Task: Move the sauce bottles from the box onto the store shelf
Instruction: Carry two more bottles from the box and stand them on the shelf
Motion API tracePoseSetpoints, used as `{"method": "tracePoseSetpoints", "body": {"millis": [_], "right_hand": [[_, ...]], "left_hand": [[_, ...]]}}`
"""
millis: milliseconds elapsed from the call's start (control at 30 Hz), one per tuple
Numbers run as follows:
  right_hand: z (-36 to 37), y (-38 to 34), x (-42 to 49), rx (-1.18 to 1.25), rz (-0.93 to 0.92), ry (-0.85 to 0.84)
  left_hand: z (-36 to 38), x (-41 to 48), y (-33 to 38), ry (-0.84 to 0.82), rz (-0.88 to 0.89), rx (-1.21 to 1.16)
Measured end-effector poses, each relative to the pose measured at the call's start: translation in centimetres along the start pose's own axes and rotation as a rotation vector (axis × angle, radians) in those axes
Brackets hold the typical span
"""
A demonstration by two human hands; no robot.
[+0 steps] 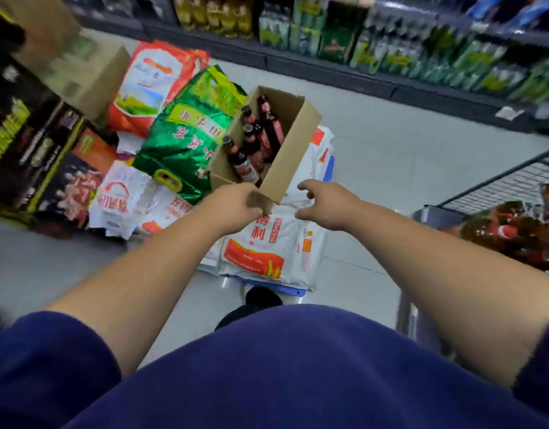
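Here left grip [236,205] holds box [295,144] by its near corner, bottles [251,147] just beyond; right grip [326,205] wide, alongside.

Navy-blue short-sleeved top [298,382]; loose sleeves [44,360] above bare forearms [143,274]; a rounded black shoe [263,297]

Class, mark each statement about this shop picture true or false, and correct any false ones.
1. The left hand grips the near corner of the cardboard box. True.
2. The right hand holds one of the sauce bottles. False: it holds nothing, and the bottles are all in the box.
3. The box rests on white sacks. True.
4. The green bag lies to the right of the box. False: it lies to its left.
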State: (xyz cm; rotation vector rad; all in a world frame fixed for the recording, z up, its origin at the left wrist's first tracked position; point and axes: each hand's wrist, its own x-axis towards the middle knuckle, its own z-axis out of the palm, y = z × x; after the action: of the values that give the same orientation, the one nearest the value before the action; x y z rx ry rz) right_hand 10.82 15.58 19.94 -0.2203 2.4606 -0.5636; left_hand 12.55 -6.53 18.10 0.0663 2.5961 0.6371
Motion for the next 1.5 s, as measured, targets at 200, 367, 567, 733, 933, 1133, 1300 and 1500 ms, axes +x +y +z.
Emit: {"method": "tracePoseSetpoints", "body": {"millis": [200, 367, 567, 733, 933, 1133, 1300, 1500], "right_hand": [[-0.3, -4.1, 6.1, -0.054, -0.054, -0.063], [-1.2, -5.4, 10.6, -0.030, -0.024, -0.052], [-1.2, -5.8, 14.5, 0.060, -0.027, -0.014], [-1.5, -4.2, 18.8, 0.092, -0.039, -0.033], [-3.0, -0.7, 25.6, 0.104, -0.142, -0.086], [-4.1, 1.0, 33.6, 0.047, -0.317, -0.147], [-2.8, 2.0, 39.4, -0.034, -0.456, -0.250], [0.1, 2.3, 43.3, -0.029, -0.630, -0.286]], "left_hand": [[-1.6, 1.6, -5.4, 0.023, -0.130, -0.093], [-3.1, 4.9, -7.8, 0.013, -0.150, -0.131], [-3.4, 7.1, -9.4, 0.061, -0.185, -0.132], [-2.3, 9.5, -9.6, 0.099, -0.266, -0.178], [-0.4, 14.9, -8.7, 0.124, -0.380, -0.273], [1.1, 22.0, -8.3, 0.211, -0.481, -0.350], [3.5, 26.8, -9.0, 0.368, -0.552, -0.404], [6.4, 29.7, -10.2, 0.448, -0.558, -0.310]]}}
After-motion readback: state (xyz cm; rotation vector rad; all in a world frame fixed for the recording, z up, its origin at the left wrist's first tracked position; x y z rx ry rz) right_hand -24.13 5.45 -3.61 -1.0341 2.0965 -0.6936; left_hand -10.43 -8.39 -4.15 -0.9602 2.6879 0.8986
